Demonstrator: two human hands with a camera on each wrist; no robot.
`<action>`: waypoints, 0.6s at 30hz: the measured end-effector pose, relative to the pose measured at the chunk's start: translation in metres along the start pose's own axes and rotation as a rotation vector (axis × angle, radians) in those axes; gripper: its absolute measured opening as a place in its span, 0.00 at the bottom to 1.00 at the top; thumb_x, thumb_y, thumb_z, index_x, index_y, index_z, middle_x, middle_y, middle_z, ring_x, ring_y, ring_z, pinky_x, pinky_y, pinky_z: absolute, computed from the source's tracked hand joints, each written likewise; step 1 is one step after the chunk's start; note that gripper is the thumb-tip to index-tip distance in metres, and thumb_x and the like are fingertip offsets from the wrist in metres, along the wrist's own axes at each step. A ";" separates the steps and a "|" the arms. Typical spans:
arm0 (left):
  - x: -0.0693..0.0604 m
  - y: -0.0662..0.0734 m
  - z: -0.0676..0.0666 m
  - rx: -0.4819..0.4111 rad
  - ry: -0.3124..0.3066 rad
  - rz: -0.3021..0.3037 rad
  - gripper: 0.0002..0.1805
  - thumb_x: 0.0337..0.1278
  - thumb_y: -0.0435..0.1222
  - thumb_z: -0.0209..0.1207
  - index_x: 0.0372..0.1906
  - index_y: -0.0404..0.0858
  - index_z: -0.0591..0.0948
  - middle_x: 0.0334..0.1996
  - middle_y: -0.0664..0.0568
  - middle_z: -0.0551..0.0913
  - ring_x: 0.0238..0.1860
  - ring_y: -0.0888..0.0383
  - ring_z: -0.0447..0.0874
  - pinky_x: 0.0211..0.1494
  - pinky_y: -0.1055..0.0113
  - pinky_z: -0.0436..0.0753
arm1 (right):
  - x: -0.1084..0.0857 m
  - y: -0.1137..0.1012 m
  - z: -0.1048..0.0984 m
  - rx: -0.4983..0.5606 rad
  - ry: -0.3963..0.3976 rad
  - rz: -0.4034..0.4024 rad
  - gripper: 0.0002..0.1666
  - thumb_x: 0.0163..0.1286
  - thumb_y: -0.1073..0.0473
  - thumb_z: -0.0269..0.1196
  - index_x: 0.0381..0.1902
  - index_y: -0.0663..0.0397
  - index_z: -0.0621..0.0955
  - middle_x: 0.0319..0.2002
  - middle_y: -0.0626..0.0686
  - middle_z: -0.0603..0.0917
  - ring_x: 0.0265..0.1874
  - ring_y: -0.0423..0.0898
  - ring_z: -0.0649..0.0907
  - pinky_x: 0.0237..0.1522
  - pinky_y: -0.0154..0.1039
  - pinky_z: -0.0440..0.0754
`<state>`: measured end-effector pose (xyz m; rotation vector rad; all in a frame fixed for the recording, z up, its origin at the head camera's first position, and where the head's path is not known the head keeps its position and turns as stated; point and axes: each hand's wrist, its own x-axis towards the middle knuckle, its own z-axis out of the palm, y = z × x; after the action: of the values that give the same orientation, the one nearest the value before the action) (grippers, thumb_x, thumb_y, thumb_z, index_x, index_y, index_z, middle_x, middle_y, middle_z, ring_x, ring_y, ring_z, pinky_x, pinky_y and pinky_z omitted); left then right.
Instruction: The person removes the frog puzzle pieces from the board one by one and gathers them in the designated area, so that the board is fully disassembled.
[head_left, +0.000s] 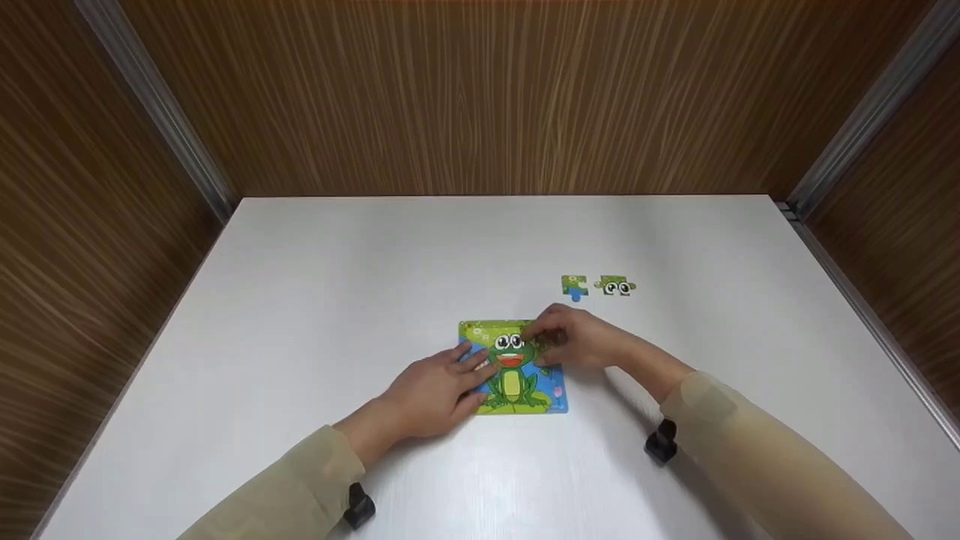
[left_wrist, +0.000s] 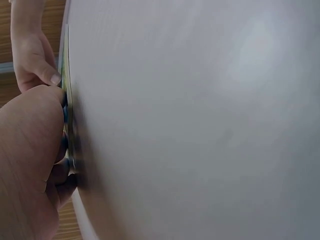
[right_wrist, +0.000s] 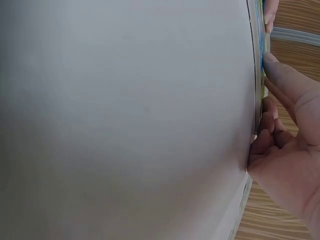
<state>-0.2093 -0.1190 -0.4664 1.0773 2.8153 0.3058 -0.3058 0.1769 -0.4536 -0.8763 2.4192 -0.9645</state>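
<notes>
A small square frog puzzle [head_left: 512,379] lies flat on the white table, its green frog on a blue and green ground. Spread over the puzzle's left side, my left hand [head_left: 439,390] rests with its fingers fairly straight. My right hand [head_left: 581,337] is at the upper right corner, thumb and curled forefinger around a puzzle piece there, mostly hidden by the fingers. In the right wrist view, that hand's thumb [right_wrist: 292,82] touches the puzzle's face. Past the right hand lie two loose pieces: a green and blue piece [head_left: 574,285] and a piece with eyes [head_left: 616,286].
The white table [head_left: 360,262] extends around the puzzle. Wood-grain panels stand behind it, such as the back panel [head_left: 480,97], and at both sides. A black wrist device [head_left: 360,506] hangs under the left sleeve, another [head_left: 661,441] under the right.
</notes>
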 end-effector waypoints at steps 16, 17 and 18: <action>0.018 0.013 -0.010 0.043 -0.057 0.046 0.33 0.84 0.54 0.46 0.83 0.46 0.66 0.80 0.49 0.67 0.81 0.45 0.63 0.81 0.53 0.63 | 0.003 0.005 0.002 -0.003 -0.007 0.001 0.22 0.66 0.60 0.78 0.58 0.44 0.90 0.55 0.49 0.82 0.56 0.49 0.79 0.64 0.51 0.76; 0.020 0.013 -0.009 0.040 -0.059 0.055 0.33 0.83 0.54 0.46 0.83 0.46 0.66 0.80 0.50 0.67 0.81 0.44 0.62 0.81 0.53 0.64 | 0.002 0.006 0.002 -0.005 -0.007 0.001 0.22 0.66 0.60 0.77 0.58 0.44 0.90 0.55 0.48 0.82 0.56 0.49 0.79 0.64 0.51 0.76; 0.022 0.014 -0.009 0.034 -0.060 0.064 0.33 0.83 0.54 0.46 0.84 0.47 0.65 0.80 0.50 0.66 0.81 0.44 0.62 0.81 0.53 0.64 | 0.002 0.005 0.002 -0.005 -0.007 0.003 0.22 0.66 0.60 0.78 0.58 0.44 0.90 0.55 0.48 0.82 0.56 0.49 0.79 0.64 0.51 0.76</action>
<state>-0.2181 -0.0958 -0.4554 1.1654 2.7470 0.2278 -0.3084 0.1778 -0.4588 -0.8764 2.4170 -0.9531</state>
